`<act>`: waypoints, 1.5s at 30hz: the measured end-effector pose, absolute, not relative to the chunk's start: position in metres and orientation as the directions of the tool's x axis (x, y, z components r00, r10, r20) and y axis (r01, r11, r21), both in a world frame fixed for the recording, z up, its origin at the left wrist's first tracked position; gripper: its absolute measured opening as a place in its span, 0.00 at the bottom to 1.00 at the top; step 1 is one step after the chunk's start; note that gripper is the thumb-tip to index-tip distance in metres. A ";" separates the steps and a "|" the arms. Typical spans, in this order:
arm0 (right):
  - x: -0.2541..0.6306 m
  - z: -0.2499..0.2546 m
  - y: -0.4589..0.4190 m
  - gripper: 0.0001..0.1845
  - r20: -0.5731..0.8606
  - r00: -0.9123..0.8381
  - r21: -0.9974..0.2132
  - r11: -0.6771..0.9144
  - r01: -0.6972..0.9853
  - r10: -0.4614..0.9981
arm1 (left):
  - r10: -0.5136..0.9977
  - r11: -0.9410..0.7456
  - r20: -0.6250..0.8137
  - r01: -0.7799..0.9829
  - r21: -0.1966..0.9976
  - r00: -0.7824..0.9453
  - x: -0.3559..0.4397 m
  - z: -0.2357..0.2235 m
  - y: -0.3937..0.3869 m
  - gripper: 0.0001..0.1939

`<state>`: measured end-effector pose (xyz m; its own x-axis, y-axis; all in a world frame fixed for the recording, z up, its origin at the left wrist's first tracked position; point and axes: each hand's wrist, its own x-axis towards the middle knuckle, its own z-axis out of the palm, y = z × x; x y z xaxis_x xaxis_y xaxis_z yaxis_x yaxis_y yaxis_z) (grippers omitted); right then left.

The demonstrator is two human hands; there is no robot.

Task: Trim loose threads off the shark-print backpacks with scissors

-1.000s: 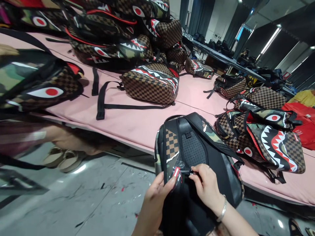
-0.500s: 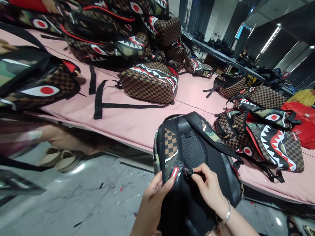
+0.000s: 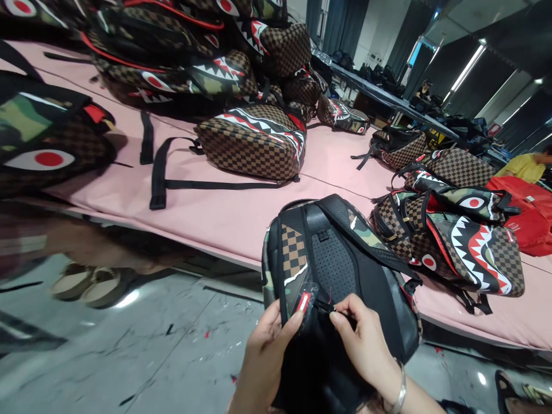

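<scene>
A black backpack (image 3: 388,310) with checkered and camouflage trim leans against the edge of the pink table, its padded back facing me. My left hand (image 3: 268,348) is closed around its checkered shoulder strap (image 3: 293,253), thumb beside a red label (image 3: 304,301) under clear plastic. Close to that label, my right hand (image 3: 366,339), with a bracelet at the wrist, pinches something small and dark. What it is I cannot make out. A thin red thread (image 3: 330,294) rises near those fingertips.
On the pink table (image 3: 224,221) stand several similar shark-mouth backpacks (image 3: 254,144), piled high at the back left. More lie at the right, by a red bag (image 3: 526,213). Another person's blurred arm (image 3: 103,247) is at the left. Sandals (image 3: 86,282) rest on the floor.
The view has shifted slightly, so the tabletop things sit further left. My left hand keeps its hold on the strap; my right fingers have moved a little beside the label.
</scene>
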<state>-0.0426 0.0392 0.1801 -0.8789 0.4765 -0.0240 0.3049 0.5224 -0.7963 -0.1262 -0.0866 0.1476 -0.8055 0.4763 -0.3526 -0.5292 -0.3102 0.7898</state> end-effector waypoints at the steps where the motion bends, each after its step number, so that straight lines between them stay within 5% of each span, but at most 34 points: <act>1: -0.042 0.180 0.039 0.04 -0.022 -0.879 -0.794 0.526 0.305 0.477 | 0.474 -0.313 -0.345 -0.521 0.794 -0.810 -0.126 0.146 -0.086 0.17; 31: -0.047 0.166 0.028 0.05 0.042 -0.839 -0.739 0.582 0.339 0.542 | 0.470 -0.330 -0.384 -0.562 0.759 -0.795 -0.124 0.145 -0.080 0.22; 45: -0.060 0.174 0.046 0.05 0.194 -0.899 -0.678 0.716 0.167 0.393 | 0.477 -0.293 -0.372 -0.543 0.787 -0.796 -0.126 0.144 -0.087 0.20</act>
<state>-0.0595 0.0462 0.1739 -0.8989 0.3928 0.1940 0.1668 0.7163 -0.6776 -0.1261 -0.0873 0.1445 -0.7965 0.4769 -0.3718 -0.5429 -0.2931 0.7870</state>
